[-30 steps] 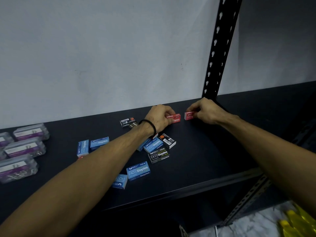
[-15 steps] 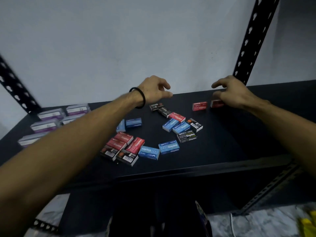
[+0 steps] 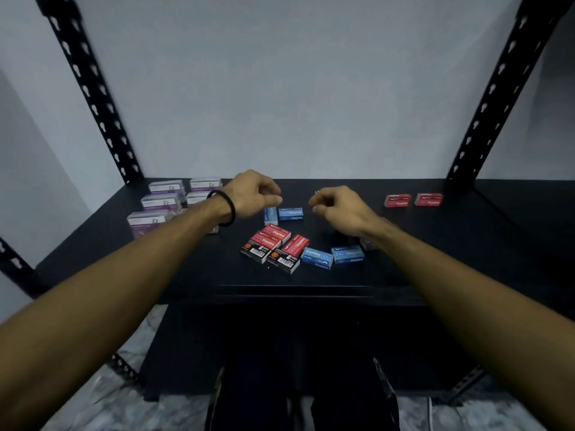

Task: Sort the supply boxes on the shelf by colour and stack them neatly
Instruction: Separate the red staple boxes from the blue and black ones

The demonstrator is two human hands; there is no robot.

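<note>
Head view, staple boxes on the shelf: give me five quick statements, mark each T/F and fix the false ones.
1. Two red boxes sit side by side at the right rear of the shelf. True.
2. The left hand grips a blue box. False: it hovers above the shelf with loosely curled fingers and holds nothing.
3. The clear purple-labelled cases are at the left of the shelf. True.
4. The red boxes in the middle cluster are already one neat stack. False: they lie loosely side by side and overlapping.
5. The right hand rests on the two red boxes at the right. False: it is well to their left, clear of them.
</note>
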